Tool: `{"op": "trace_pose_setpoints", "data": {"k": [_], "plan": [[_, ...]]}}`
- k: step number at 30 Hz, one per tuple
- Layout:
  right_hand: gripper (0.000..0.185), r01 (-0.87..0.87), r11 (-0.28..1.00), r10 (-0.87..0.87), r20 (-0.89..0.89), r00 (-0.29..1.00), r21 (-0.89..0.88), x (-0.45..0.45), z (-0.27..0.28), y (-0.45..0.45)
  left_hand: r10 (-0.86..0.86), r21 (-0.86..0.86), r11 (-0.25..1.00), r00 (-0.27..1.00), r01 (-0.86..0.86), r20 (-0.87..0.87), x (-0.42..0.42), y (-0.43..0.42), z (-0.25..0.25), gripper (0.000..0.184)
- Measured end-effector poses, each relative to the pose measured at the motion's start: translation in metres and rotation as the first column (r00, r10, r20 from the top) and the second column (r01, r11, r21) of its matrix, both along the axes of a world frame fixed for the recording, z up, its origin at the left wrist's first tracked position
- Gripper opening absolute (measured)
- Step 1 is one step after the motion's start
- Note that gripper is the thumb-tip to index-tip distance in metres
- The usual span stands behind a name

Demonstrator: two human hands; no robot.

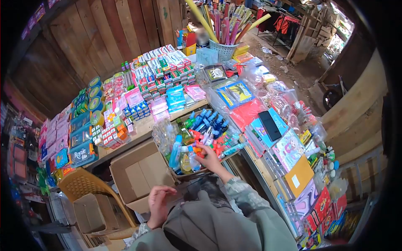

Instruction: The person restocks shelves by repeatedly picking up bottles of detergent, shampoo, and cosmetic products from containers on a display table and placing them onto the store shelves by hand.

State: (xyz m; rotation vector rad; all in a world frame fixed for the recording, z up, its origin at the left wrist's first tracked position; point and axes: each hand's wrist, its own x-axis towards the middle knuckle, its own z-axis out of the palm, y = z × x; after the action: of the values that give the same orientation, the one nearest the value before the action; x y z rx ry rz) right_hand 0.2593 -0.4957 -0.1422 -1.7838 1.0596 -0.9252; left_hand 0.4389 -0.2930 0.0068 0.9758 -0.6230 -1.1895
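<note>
My right hand [210, 160] reaches over a box [229, 157] packed with small plastic bottles. Its thumb and fingers are apart, right beside a clear bottle with a blue cap [193, 160]; whether they touch it I cannot tell. Left of that bottle are a clear bottle with yellowish contents [185, 162] and a light blue bottle [175, 152]. Blue spray-topped bottles [209, 122] and orange-red ones [218, 146] fill the rest. My left hand [159, 204] is near my lap, fingers loosely bent and holding nothing, close to an open cardboard box [140, 169].
Stacked small cartons [163, 71], soap packs [83, 154] and pink packets [160, 109] cover the left table. On the right are a black phone [269, 125], notebooks [289, 149] and a brown envelope [299, 175]. A basket of rolls [222, 50] stands behind; a woven chair [86, 184] is at left.
</note>
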Motion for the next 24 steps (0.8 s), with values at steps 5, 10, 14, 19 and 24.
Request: {"op": "trace_pose_setpoints", "data": {"k": [5,10,14,19,24], "plan": [[0.068,-0.049,0.950,-0.027,-0.238,0.971,-0.307,0.048,-0.021,-0.071,0.356,0.014,0.934,0.934,-0.356,-0.012,-0.017,-0.008,0.000,0.013],[0.069,-0.152,0.945,0.063,-0.294,0.954,-0.290,0.062,-0.038,-0.092,0.532,0.115,0.838,0.845,-0.534,0.050,-0.032,-0.018,0.007,0.014],[0.056,-0.202,0.940,0.131,-0.254,0.958,-0.277,0.058,-0.038,-0.101,0.531,0.123,0.834,0.843,-0.538,0.085,-0.054,-0.043,0.002,0.015],[0.044,-0.066,0.997,0.063,-0.042,0.997,-0.048,0.062,-0.029,-0.108,0.508,0.138,0.850,0.861,-0.508,0.037,-0.072,-0.066,-0.012,0.015],[0.043,-0.027,0.974,-0.053,0.340,0.939,0.226,0.049,-0.056,-0.124,0.463,0.255,0.857,0.886,-0.448,0.001,-0.078,-0.084,-0.021,0.019]]}}
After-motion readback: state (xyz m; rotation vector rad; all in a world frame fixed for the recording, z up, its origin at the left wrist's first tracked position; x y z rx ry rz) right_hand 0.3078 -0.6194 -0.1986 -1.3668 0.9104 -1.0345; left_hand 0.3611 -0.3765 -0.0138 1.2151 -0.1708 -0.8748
